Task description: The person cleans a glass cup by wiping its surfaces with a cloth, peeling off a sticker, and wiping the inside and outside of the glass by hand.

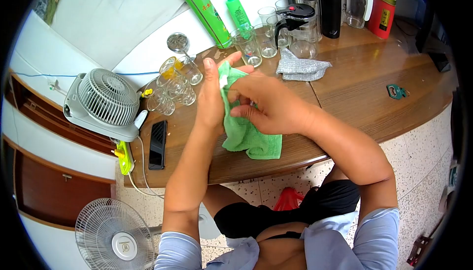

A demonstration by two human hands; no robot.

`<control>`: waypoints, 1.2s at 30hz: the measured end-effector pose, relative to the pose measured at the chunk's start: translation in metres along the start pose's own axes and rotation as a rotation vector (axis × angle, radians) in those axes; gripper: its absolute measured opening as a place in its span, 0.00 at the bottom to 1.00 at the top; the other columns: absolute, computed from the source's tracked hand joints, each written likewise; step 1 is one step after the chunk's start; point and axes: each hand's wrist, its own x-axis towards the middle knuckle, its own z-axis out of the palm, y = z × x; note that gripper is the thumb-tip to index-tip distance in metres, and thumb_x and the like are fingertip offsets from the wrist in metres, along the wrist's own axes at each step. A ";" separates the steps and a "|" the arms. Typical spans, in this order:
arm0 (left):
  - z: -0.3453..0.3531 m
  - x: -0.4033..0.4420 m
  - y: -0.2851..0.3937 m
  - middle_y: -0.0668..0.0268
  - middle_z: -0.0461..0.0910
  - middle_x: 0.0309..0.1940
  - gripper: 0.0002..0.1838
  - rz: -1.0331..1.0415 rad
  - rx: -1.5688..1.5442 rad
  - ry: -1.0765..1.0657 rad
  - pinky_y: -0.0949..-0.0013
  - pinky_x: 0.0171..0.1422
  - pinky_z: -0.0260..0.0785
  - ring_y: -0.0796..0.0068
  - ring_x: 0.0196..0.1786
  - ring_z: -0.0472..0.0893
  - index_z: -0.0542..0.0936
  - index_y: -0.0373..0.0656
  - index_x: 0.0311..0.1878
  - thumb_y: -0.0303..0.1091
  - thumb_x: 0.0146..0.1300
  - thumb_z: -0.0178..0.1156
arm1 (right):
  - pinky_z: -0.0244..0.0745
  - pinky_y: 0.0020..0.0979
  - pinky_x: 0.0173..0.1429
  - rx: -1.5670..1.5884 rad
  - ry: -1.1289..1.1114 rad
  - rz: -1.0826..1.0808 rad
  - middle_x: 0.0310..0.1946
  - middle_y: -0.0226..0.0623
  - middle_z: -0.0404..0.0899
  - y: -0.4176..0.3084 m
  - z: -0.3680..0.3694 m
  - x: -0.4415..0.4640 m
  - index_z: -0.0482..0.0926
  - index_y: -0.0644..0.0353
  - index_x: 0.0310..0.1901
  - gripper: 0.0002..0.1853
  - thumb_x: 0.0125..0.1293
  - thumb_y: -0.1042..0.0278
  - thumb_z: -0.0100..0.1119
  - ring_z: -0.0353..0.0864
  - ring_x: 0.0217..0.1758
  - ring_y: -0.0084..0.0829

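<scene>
A green cloth (246, 137) hangs between my two hands above the front part of the brown wooden table. My left hand (212, 97) is upright behind the cloth's left edge, thumb and fingers pointing up, with the cloth against its palm. Bent fingers of my right hand (266, 100) press on the cloth from the right, thumb and fingertips close together. A small shiny bit shows at those fingertips, too small to make out. Beyond my hands stand drinking glasses (267, 43), and a grey cloth (304, 66) lies to their right.
On the brown table (354, 97) are a glass teapot (301, 36), a black flask (329, 8), a red tin (381, 13), a green spray can (202, 8), a phone (157, 144) and a bottle opener (395, 91). A small fan (108, 97) is at left; a larger one (123, 245) stands below.
</scene>
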 end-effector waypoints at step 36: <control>0.002 -0.001 0.000 0.61 0.84 0.46 0.47 -0.210 -0.081 0.065 0.61 0.54 0.84 0.69 0.47 0.85 0.76 0.39 0.68 0.77 0.80 0.34 | 0.73 0.45 0.48 -0.077 0.199 -0.037 0.28 0.41 0.79 -0.001 -0.003 0.007 0.77 0.60 0.39 0.12 0.59 0.79 0.73 0.80 0.35 0.50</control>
